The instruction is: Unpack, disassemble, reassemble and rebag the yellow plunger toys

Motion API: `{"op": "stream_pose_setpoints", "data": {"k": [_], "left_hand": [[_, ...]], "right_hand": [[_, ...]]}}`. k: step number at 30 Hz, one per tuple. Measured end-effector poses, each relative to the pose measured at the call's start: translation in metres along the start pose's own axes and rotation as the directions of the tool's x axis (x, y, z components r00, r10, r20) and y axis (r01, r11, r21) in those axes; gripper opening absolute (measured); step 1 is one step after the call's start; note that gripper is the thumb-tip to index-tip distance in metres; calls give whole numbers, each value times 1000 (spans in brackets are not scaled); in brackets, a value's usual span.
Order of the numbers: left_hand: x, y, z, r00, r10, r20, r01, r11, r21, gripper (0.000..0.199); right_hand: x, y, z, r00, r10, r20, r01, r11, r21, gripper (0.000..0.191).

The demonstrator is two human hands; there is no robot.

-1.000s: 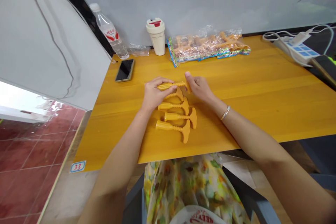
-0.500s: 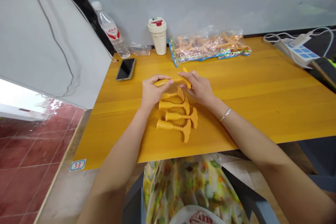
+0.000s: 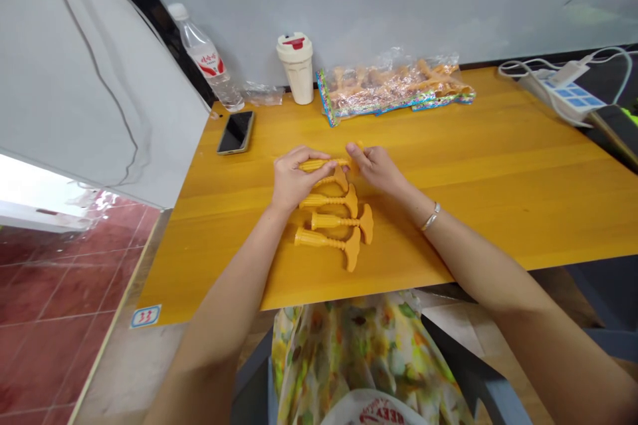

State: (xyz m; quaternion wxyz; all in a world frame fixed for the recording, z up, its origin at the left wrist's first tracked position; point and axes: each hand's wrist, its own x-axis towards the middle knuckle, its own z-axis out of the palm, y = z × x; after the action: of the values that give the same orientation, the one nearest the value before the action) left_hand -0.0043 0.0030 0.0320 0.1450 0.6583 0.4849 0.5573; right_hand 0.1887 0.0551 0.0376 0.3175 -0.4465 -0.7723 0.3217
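My left hand pinches the fluted barrel of an orange T-shaped plastic piece between thumb and fingers. Curled around the crossbar end of that same piece is my right hand, which hides most of the crossbar. The piece is held roughly level above the desk. Below it lie several similar pieces in a rough column: one partly under my left hand, then another piece, a third piece and the nearest piece. Their barrels point left, their crossbars right.
Along the back of the yellow desk stand a water bottle and a white lidded cup. A clear bag of orange pieces lies beside the cup. A phone rests at left, a power strip with cables at right.
Both hands have come slightly nearer with the held piece. My right hand has turned and closed more around the crossbar, which is now mostly hidden. The lying pieces keep their arrangement.
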Motion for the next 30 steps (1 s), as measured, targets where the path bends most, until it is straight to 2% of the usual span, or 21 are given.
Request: {"op": "stream_pose_setpoints", "data": {"k": [4, 7, 9, 11, 14, 17, 21, 24, 27, 30], "left_hand": [[0, 0, 2, 998, -57, -17, 57, 998, -34, 18], [2, 2, 3, 994, -101, -36, 99, 992, -73, 18], [4, 2, 2, 989, -132, -73, 125, 988, -94, 17], [6, 2, 0, 982, -150, -111, 140, 986, -93, 15], [7, 2, -2, 977, -166, -137, 157, 985, -76, 15], [6, 1, -1, 976, -169, -136, 158, 984, -85, 13], [4, 2, 4, 983, -135, -124, 124, 988, -95, 13], [2, 4, 5, 987, -113, -117, 103, 991, -86, 13], [3, 4, 6, 986, -120, -116, 111, 991, -78, 14], [4, -2, 5, 989, -123, -81, 117, 991, -68, 19]], "right_hand": [[-4, -8, 0, 988, 112, 104, -136, 956, 260, 84], [-4, -7, 3, 996, 85, 17, -87, 962, 261, 82], [-3, -2, 4, 993, -15, -116, 33, 988, 153, 74], [-2, 2, 4, 973, -158, -170, 153, 987, -43, 63], [-4, 4, 2, 947, -310, -86, 264, 901, -344, 52], [-5, 3, 1, 936, -345, -64, 284, 851, -443, 51], [-4, -2, -1, 971, -225, -87, 184, 924, -336, 70], [-4, -8, -1, 993, -103, -50, 97, 989, -109, 82], [-6, -14, -1, 1000, -13, 26, 10, 995, 104, 83], [-7, -17, 0, 997, 58, 54, -67, 981, 183, 80]]}}
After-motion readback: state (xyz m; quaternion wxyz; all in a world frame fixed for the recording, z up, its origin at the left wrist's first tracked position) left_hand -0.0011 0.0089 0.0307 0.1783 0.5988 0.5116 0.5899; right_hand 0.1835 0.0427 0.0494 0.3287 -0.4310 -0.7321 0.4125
